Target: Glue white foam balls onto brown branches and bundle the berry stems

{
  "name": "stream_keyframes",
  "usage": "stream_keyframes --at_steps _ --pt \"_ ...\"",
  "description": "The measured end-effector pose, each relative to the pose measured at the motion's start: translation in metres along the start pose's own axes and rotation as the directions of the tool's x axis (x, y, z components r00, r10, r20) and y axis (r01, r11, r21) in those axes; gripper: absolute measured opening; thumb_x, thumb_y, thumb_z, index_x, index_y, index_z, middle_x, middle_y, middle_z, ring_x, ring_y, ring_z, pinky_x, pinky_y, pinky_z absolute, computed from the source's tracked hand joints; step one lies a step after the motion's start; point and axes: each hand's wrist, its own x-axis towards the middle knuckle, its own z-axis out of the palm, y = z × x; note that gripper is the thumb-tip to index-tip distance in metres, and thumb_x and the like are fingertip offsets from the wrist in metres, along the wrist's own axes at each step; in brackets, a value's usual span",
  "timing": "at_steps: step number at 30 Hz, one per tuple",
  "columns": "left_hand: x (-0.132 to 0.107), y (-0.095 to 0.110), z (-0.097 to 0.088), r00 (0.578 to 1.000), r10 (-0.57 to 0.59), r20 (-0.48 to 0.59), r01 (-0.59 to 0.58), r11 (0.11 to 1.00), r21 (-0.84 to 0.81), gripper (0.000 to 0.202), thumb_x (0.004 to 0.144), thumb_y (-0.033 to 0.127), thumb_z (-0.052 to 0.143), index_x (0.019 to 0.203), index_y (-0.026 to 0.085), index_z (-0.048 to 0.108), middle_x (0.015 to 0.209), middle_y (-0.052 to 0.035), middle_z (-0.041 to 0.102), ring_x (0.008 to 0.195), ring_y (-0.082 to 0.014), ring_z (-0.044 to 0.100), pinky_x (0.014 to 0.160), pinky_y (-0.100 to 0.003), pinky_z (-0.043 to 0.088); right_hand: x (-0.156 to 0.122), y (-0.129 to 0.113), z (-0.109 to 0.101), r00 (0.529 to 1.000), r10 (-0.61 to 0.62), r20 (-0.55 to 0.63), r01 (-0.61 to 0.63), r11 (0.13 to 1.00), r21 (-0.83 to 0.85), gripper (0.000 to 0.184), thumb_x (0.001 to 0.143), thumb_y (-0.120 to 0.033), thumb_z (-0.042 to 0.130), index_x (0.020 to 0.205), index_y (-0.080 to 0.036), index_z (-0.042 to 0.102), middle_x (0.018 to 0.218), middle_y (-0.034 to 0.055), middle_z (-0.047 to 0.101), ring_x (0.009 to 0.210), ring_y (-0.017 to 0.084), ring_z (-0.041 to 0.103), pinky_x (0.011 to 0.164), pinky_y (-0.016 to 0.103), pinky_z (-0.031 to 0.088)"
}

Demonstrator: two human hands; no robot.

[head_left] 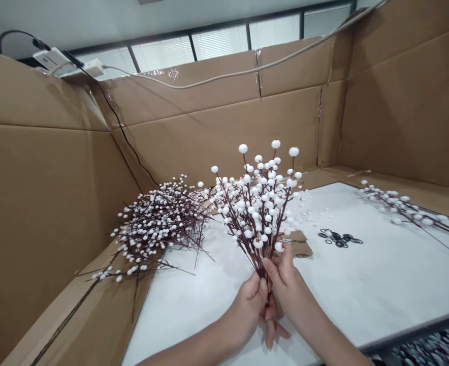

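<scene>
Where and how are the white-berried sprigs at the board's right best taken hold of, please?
The sprigs are probably best gripped by their bare stems, coming from the near right side: those thin stems point that way, while the round white berries cluster toward the far left end.

You have a bare left hand (248,304) and bare right hand (286,279), with uncovered forearms (323,321) narrowing toward them
</scene>
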Motion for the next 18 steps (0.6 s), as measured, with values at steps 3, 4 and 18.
stream_keyframes --at_steps 3,4,18 --pt "0.002 -0.004 -0.002 0.999 0.041 -0.03 -0.041 0.999 0.005 0.042 0.076 0.056 0.046 0.094 0.017 0.043 0.043 0.0127 0.04 0.027 -0.0061 0.047 0.044 -0.022 0.049 0.002 -0.001 -0.001 0.994 -0.104 -0.035 0.102 0.994 -0.046 0.02 0.086 -0.04 0.036 0.098 -0.024 0.032 0.09 0.0038 0.062 0.071 0.018 0.062 0.059 0.028 0.048" --pt "0.003 -0.005 -0.003 0.998 0.051 -0.027 -0.052 0.999 -0.007 0.04 0.077 0.055 0.046 0.092 0.017 0.043 0.042 0.013 0.038 0.027 -0.0064 0.047 0.043 -0.021 0.049 0.002 -0.002 -0.001 0.993 -0.112 -0.038 0.11 0.992 -0.062 0.019 0.086 -0.038 0.036 0.099 -0.025 0.033 0.09 0.0035 0.062 0.07 0.018 0.061 0.058 0.028 0.047" --pt "0.007 -0.005 -0.012 0.995 0.092 0.027 -0.085 0.977 -0.193 0.021 0.087 0.035 0.04 0.077 0.017 0.043 0.047 0.0113 0.041 0.026 -0.0044 0.047 0.048 -0.026 0.054 0.009 0.009 -0.009 0.989 0.054 0.139 -0.107 0.907 0.408 0.057 0.068 -0.058 0.059 0.103 -0.023 0.031 0.095 0.0069 0.063 0.077 0.018 0.063 0.078 0.035 0.045"
